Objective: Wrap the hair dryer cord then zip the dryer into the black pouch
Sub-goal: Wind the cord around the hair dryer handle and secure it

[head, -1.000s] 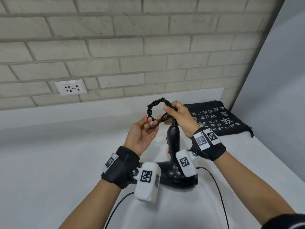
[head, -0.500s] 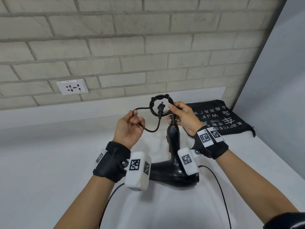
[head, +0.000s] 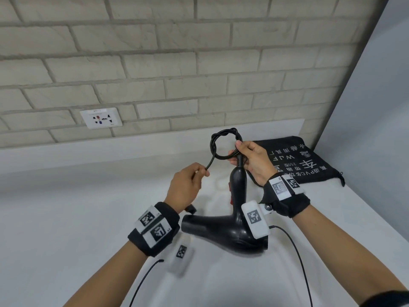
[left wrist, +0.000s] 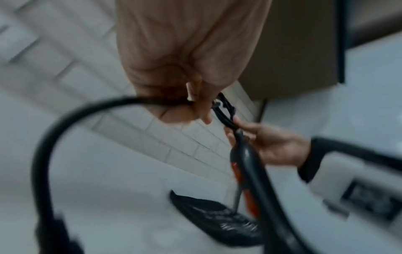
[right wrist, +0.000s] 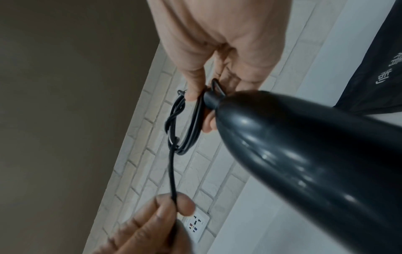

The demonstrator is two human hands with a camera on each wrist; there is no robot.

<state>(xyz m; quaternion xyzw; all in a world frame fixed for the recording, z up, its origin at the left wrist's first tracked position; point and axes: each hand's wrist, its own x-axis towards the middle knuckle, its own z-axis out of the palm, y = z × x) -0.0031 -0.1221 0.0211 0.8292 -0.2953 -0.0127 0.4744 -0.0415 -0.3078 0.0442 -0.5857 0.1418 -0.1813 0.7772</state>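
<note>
A black hair dryer (head: pixel 225 231) rests with its barrel on the white counter (head: pixel 66 229) and its handle (head: pixel 238 185) pointing up. My right hand (head: pixel 252 158) pinches the coiled black cord (head: pixel 223 144) at the handle's top; the coil (right wrist: pixel 182 123) shows in the right wrist view too. My left hand (head: pixel 188 185) grips the free cord end (head: pixel 209 163), pulled taut down and left out of the coil. The plug (head: pixel 190 208) pokes out below that hand. The black pouch (head: pixel 303 162) with white print lies flat at the back right.
A brick wall (head: pixel 177 63) with a white socket plate (head: pixel 100 118) stands behind the counter. A grey side wall (head: pixel 376 129) closes the right. Thin camera cables (head: pixel 296 251) trail from my wrists over the counter.
My left hand has pulled the cord end down and left, so the loose loop has tightened against the coil. The right hand keeps holding the coil at the handle top.
</note>
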